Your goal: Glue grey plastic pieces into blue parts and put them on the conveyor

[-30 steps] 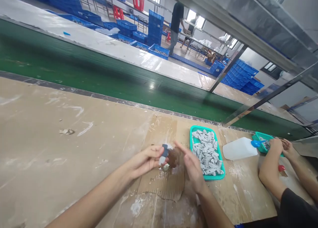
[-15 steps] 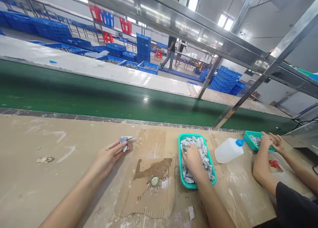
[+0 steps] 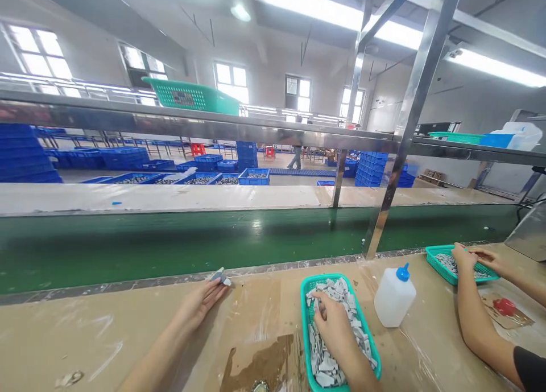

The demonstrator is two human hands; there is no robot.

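My left hand (image 3: 202, 304) is over the tan tabletop, its fingers closed on a small grey and white plastic piece (image 3: 219, 277) that sticks out past the fingertips. My right hand (image 3: 335, 326) reaches into a green plastic basket (image 3: 304, 318) filled with small grey plastic pieces (image 3: 326, 362). Its thumb and forefinger are pinched at one of these pieces near the basket's left side. Between the hands lies a wet-stained cardboard sheet (image 3: 251, 360), with a round metal bottle cap (image 3: 260, 386) cut off by the lower picture edge.
A white bottle with a blue nozzle (image 3: 394, 298) stands right of the basket. Farther right, another person's hands (image 3: 467, 261) work at a second green basket (image 3: 441, 272), near a red object (image 3: 504, 306). Beyond the table run a green belt (image 3: 170, 244) and a metal post (image 3: 386, 204).
The view has tilted up and levelled, so the table sits lower in the picture. My left hand still holds its piece. My right hand stays in the basket, its fingers now pinched at a piece.
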